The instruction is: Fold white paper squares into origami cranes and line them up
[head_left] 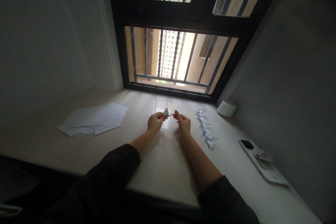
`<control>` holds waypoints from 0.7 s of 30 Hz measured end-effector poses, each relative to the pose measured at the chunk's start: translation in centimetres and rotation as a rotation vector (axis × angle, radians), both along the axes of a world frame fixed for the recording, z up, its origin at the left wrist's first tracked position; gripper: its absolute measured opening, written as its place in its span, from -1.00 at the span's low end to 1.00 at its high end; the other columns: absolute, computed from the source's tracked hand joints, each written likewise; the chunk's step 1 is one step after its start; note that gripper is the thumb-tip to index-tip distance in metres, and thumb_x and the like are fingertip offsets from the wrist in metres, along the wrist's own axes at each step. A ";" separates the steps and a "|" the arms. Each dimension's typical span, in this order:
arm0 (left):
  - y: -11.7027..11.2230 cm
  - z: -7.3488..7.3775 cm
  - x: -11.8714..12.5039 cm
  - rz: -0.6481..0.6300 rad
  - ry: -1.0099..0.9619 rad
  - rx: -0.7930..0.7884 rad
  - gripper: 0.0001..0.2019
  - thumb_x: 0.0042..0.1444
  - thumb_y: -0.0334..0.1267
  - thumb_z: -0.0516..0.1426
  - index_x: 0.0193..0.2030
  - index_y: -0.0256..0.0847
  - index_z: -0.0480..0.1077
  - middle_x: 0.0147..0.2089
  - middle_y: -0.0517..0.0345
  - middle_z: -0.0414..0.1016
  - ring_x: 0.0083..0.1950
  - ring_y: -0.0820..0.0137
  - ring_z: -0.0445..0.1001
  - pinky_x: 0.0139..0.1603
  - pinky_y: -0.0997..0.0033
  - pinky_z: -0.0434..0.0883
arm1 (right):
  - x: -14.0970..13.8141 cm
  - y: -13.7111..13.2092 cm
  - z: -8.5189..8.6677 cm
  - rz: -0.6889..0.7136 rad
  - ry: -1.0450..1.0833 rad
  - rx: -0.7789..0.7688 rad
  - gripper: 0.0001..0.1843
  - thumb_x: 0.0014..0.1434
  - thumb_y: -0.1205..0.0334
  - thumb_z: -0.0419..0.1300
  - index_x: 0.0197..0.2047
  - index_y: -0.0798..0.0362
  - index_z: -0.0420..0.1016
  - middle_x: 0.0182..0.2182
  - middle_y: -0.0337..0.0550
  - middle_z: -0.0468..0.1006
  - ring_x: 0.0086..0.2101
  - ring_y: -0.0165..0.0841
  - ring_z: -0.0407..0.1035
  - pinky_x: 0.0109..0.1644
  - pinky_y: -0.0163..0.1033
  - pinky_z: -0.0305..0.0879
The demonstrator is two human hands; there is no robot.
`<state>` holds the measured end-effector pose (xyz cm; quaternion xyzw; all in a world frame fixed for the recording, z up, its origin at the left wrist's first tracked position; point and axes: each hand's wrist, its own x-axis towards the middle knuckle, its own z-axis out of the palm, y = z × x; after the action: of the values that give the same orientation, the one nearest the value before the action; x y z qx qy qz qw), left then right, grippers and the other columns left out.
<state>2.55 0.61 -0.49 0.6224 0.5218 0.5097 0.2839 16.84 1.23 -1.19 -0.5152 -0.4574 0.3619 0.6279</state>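
A small folded piece of white paper [166, 112] is held up between both hands over the pale windowsill counter [162, 161]. My left hand [155, 121] pinches its left side with closed fingers. My right hand [183, 122] pinches a thin point sticking out on its right. Both forearms reach forward from dark sleeves. To the right of my right hand lies a row of several finished folded paper figures [205, 127], running from the window toward me.
A loose stack of white paper sheets [96, 118] lies at the left. A white roll of tape [226, 108] sits in the right back corner. A phone [262, 161] with a sticker lies at the right edge. A barred window [178, 59] is straight ahead.
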 end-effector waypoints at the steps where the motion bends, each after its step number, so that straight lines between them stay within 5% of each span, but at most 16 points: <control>1: 0.0 0.0 0.0 0.004 0.010 0.000 -0.82 0.03 -0.15 0.11 -0.42 -0.17 0.48 -0.41 0.18 0.55 -0.32 0.39 0.49 -0.28 0.45 0.31 | 0.0 0.0 0.0 -0.001 -0.002 0.000 -0.50 -0.11 -0.22 0.20 -0.47 0.10 0.59 -0.44 -0.05 0.60 -0.33 -0.23 0.44 -0.30 -0.24 0.22; 13: -1.2 1.4 0.0 0.064 0.165 0.015 -0.86 0.03 -0.16 0.14 -0.36 -0.09 0.50 -0.34 0.21 0.56 -0.25 0.37 0.48 -0.25 0.46 0.30 | 0.2 0.1 0.0 -0.001 -0.010 -0.035 -0.50 -0.15 -0.23 0.22 -0.52 0.10 0.57 -0.48 -0.06 0.59 -0.38 -0.24 0.41 -0.34 -0.24 0.23; 21: -0.8 1.0 -0.3 0.082 0.184 0.049 -0.84 0.06 -0.15 0.10 -0.36 -0.10 0.49 -0.37 0.19 0.55 -0.28 0.36 0.48 -0.28 0.47 0.28 | 0.2 0.0 0.2 0.096 0.016 -0.073 -0.54 -0.14 -0.19 0.21 -0.52 0.08 0.58 -0.42 -0.03 0.59 -0.35 -0.23 0.40 -0.40 -0.25 0.26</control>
<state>2.27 -0.23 0.55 0.6514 0.5583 0.4740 0.1983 17.05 1.24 -1.01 -0.5122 -0.4631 0.4123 0.5943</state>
